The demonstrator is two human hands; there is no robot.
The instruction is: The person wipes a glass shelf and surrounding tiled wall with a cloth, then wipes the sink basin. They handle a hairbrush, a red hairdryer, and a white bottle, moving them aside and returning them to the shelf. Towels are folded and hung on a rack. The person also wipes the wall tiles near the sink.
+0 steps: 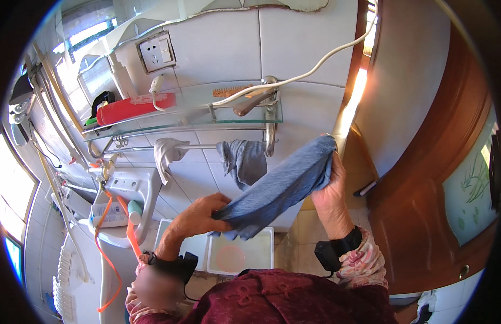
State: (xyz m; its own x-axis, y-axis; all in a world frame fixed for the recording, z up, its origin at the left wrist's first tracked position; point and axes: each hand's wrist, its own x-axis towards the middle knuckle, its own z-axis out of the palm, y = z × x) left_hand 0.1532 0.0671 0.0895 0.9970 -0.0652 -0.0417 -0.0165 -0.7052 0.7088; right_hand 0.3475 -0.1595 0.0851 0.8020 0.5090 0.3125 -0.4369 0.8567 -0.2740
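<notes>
A blue-grey cloth (274,194) is stretched on a slant between my two hands, in front of the tiled wall. My left hand (203,214) grips its lower left end, with the thumb beneath. At the raised right end, my right hand (331,186) holds the cloth from behind, so some of its fingers are hidden. Below the cloth a white rectangular basin (270,251) stands on the floor, holding what looks like water and a round pinkish shape. Behind, a similar grey-blue cloth (246,162) hangs over the metal towel rail (203,147), beside a small white cloth (165,156).
A glass shelf (234,121) above the rail bears a red cylindrical container (133,109), a comb (232,91) and a brown-handled object (250,106). A white cable (311,73) crosses above it. Bottles lie in the washbasin (149,186) at left. A wooden door (416,243) stands at right.
</notes>
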